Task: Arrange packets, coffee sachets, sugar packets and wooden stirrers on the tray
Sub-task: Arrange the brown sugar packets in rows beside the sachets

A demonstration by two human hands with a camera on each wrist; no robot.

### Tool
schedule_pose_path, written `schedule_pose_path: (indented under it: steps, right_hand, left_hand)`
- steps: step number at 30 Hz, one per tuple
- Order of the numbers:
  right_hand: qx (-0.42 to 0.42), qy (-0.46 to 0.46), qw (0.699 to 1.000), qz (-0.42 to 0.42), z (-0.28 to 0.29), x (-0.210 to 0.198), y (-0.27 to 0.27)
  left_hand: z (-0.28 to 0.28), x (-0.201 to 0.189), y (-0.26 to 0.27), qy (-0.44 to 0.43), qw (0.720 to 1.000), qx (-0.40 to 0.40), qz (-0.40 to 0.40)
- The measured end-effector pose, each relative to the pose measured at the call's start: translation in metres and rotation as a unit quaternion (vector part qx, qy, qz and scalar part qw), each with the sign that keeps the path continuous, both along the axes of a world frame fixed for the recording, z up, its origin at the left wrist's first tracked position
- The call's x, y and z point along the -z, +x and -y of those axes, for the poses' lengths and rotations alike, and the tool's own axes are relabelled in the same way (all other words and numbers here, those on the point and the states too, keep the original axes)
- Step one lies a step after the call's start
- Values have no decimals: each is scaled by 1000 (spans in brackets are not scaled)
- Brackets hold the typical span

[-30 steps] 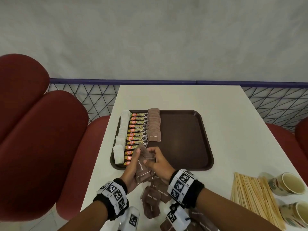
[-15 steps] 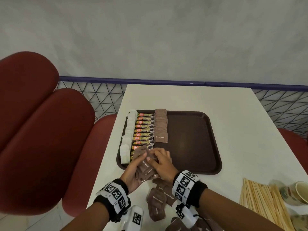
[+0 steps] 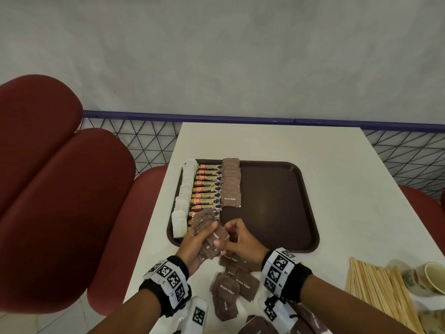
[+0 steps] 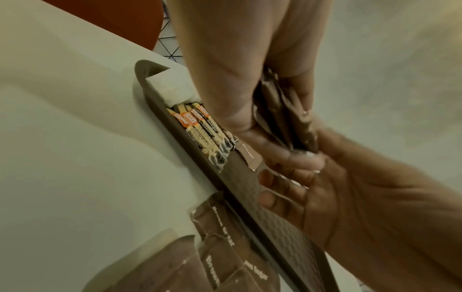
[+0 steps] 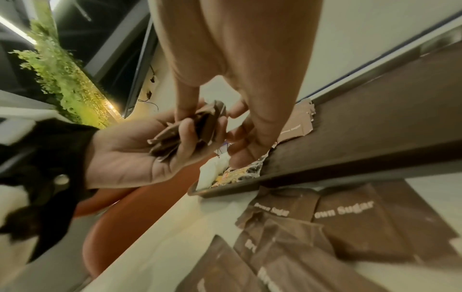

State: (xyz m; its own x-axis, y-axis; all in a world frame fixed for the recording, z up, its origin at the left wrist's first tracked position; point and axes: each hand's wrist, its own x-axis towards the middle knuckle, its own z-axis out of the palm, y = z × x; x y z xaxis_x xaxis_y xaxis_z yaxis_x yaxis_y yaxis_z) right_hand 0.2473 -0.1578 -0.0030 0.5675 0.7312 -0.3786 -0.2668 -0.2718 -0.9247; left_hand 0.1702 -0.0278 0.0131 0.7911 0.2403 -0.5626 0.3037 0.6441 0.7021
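A dark brown tray (image 3: 277,203) lies on the white table. Along its left side run a column of white packets (image 3: 184,198), a column of coffee sachets (image 3: 207,189) and a row of brown sugar packets (image 3: 231,184). Over the tray's near left corner my left hand (image 3: 204,231) grips a fanned stack of brown sugar packets (image 3: 207,222). My right hand (image 3: 225,239) pinches the near packet of that stack. In the right wrist view the stack (image 5: 190,128) sits between the left hand's fingers and thumb. Wooden stirrers (image 3: 375,290) lie at the near right.
Loose brown sugar packets (image 3: 231,285) lie on the table just before the tray, under my wrists. Paper cups (image 3: 431,278) stand right of the stirrers. Red seats (image 3: 60,201) flank the table's left side, and a blue rail with mesh (image 3: 240,116) runs behind.
Both hands have stayed at the tray's near left corner with the stack. The right fingers have shifted along the stack's near packet. The head view has moved a little.
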Motion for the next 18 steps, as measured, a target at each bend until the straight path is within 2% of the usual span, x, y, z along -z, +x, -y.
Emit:
schedule_pose_path:
  steps: [6,8,12,15,18]
  right_hand:
    - [71,42,996,-22,-6,0,22]
    - [78,40,996,-20,-7,1,29]
    - [147,28,989,-18,-9,0,51]
    - [162,-59,984,52,-12,10,76]
    - [115,-176,963,166,-17,20,94]
  left_hand:
    - [-5,2,-3,5,1000,8,4]
    - [-7,4,-3,3,1000,1,-3]
    - [-11,6,-5,10,1000,-9,-16]
    - [-15,6,-8,7,1000,-19,-19]
    - [-19,7,-12,-1,999,-35,-19]
